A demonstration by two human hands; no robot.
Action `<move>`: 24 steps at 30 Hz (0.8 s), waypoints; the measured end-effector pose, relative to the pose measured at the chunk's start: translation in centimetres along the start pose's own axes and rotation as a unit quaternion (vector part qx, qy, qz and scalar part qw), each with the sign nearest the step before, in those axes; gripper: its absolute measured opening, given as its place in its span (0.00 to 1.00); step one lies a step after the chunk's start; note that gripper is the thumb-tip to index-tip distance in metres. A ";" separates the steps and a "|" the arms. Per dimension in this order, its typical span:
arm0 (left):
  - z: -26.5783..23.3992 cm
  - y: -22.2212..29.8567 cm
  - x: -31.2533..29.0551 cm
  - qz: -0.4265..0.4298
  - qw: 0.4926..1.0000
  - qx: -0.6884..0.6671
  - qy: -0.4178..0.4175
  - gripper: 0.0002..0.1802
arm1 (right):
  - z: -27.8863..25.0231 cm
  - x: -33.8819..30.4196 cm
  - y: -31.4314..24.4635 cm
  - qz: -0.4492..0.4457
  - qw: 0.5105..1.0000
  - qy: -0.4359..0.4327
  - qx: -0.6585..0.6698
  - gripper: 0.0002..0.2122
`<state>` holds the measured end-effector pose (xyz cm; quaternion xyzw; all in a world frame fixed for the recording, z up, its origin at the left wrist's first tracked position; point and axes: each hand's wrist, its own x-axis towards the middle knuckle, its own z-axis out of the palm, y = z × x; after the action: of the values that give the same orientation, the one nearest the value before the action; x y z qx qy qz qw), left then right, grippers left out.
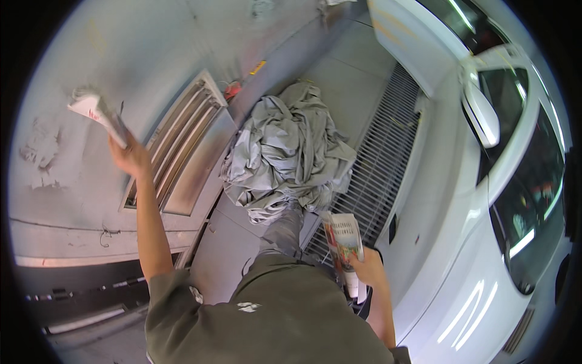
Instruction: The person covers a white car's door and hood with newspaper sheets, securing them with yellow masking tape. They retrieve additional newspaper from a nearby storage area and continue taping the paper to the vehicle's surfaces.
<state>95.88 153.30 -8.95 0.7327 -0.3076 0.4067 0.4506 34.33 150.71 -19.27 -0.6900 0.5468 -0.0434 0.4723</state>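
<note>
- White car: stands to the right of the right hand, its side facing that grip.
- Grey wall: lies behind and around the left hand, with scuffs and peeled patches to the left of that grip.
- Grey floor: extends below and between both grips.
- Cloth heap: grey, crumpled, on the floor, between the two grips and ahead of the right one.
- Floor grate: dark slats, running ahead of the right grip, between cloth heap and car.
- Wall vent: slatted, just right of the left grip.
- Side mirror: white casing, ahead and to the right of the right grip.
- Newspaper: folded, colour-printed; grasped by the right hand along its right edge, most of it to the left of the fingers.
- Paper wad: white with red print; grasped by the left hand at its lower end, projecting up and left from the grip. Contact with the wall cannot be determined.
- Yellow label: on the wall, right of and above the left grip.
</note>
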 end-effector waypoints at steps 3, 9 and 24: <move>8.4 -5.4 1.1 0.166 0.981 0.097 -0.009 0.39 | -1.6 4.4 -1.4 -0.002 0.999 -0.025 -0.027 0.13; 25.2 -18.6 -4.8 0.178 0.815 0.358 -0.419 0.41 | -5.8 13.7 -8.5 0.093 0.984 -0.135 -0.073 0.14; 21.5 18.2 -11.8 0.043 0.622 -0.340 -0.704 0.42 | -19.6 27.2 -15.8 -0.269 0.939 -0.124 -0.173 0.11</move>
<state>82.20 127.33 -17.48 0.5754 -0.6783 -0.3485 0.2957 45.14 116.54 -9.87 -0.8824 0.2772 0.0121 0.3800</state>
